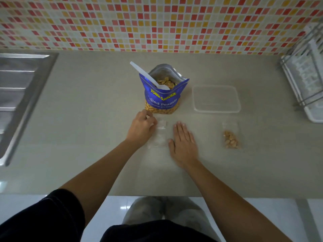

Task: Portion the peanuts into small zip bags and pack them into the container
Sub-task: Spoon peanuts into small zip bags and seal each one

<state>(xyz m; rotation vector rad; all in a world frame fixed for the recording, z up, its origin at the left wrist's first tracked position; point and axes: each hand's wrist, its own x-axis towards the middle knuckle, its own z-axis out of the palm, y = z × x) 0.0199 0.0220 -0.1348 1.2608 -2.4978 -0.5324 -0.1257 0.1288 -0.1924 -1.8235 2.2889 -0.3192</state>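
An open blue peanut bag [162, 100] stands on the counter with a white plastic spoon [148, 76] leaning in its mouth. In front of it lies an empty clear zip bag [160, 135]. My left hand [141, 128] pinches the top left corner of that zip bag. My right hand [183, 145] lies flat on the counter, fingers together, touching the bag's right edge. A second small zip bag with peanuts [231, 137] lies to the right. Behind it sits a clear plastic container [216, 99], with nothing visible inside.
A steel sink [21, 95] fills the left side. A dish rack [305, 75] stands at the right edge. A mosaic tile wall runs along the back. The counter's front edge [157, 195] is near my body.
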